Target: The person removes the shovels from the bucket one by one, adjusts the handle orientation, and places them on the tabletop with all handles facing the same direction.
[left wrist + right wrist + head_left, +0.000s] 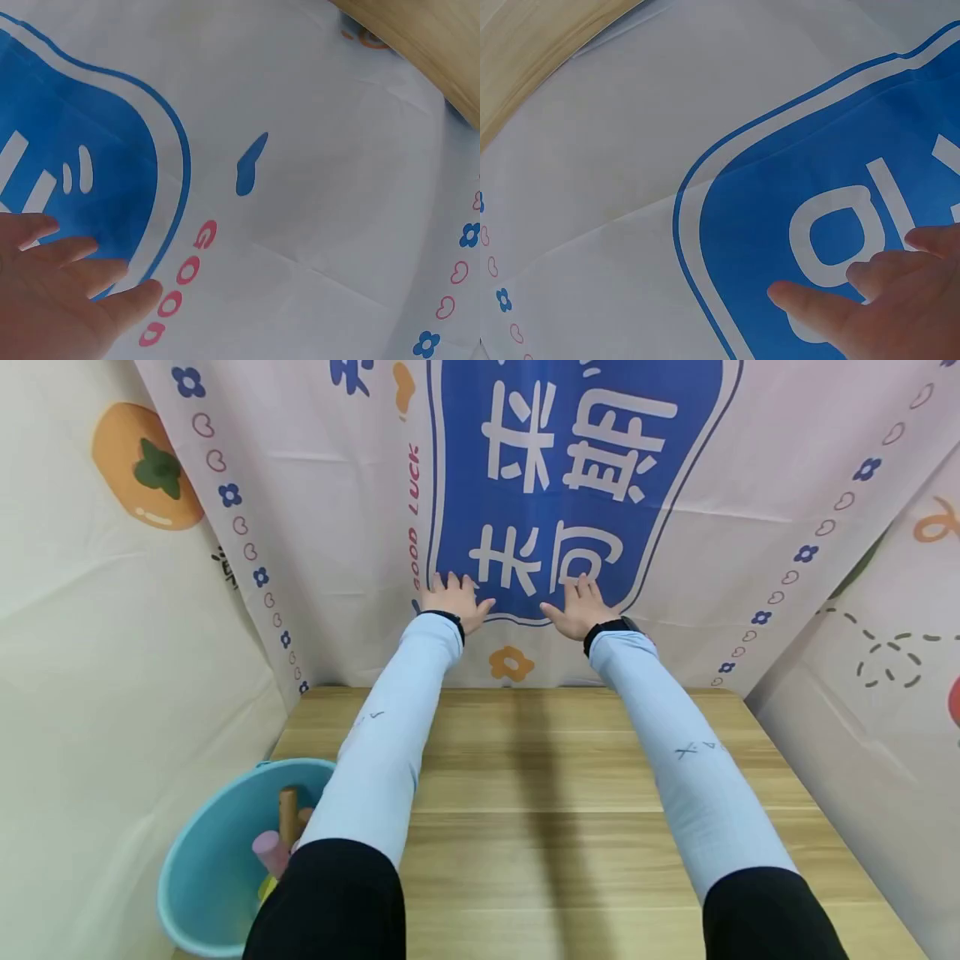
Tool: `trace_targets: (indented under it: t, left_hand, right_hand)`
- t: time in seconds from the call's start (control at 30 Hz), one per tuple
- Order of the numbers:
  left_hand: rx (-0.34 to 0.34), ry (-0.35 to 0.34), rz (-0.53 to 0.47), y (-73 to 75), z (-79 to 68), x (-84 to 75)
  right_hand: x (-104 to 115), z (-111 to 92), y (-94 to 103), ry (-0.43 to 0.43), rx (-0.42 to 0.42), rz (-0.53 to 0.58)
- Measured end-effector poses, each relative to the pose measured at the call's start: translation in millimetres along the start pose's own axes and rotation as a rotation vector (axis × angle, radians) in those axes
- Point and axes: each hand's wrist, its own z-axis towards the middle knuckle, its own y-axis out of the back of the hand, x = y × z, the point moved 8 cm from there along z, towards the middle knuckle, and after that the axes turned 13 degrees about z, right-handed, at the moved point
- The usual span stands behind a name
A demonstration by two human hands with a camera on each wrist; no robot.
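Observation:
Both arms reach forward over the far edge of a wooden table [480, 860], in front of a hanging white cloth [345, 577]. My left hand [456, 602] has its fingers spread beside the lower left corner of the cloth's blue printed panel [461, 468]. Fingers also apart, my right hand [581, 612] is in front of the panel's lower right part. Neither hand holds anything. Whether the fingertips touch the cloth I cannot tell. In the wrist views, the left hand [60, 300] and right hand [900, 300] appear before the same blue print.
At the table's left stands a light blue bucket [213, 852]. Inside it are a wooden handle [288, 817], a pink cylinder [270, 850] and something yellow [266, 887], partly hidden by the left sleeve. Printed cloths hang on the left [112, 693] and right [847, 752].

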Motion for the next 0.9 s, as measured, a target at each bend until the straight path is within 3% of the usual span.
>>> trace_targets:
  t: [0.17,0.33,0.53,0.77,0.9]
  left_hand:
    - [-0.013,-0.093,-0.037,11.1,-15.6,8.7]
    - [-0.086,-0.192,-0.141,25.7,-49.2,21.4]
    - [-0.113,-0.281,-0.223,27.2,-118.5,56.7]
    - [-0.143,-0.282,-0.295,-4.4,-209.8,111.3]
    - [-0.103,-0.247,-0.353,-23.1,-248.5,130.4]
  right_hand:
    - [9,-1,2.9,0.062,0.003,0.006]
    - [24,-9,5.9,0.134,0.016,-0.016]
    - [59,-29,1.1,0.291,-0.034,-0.019]
    - [109,-67,-26.1,0.458,-0.003,-0.033]
    - [135,-86,-40.4,0.572,-0.009,-0.054]
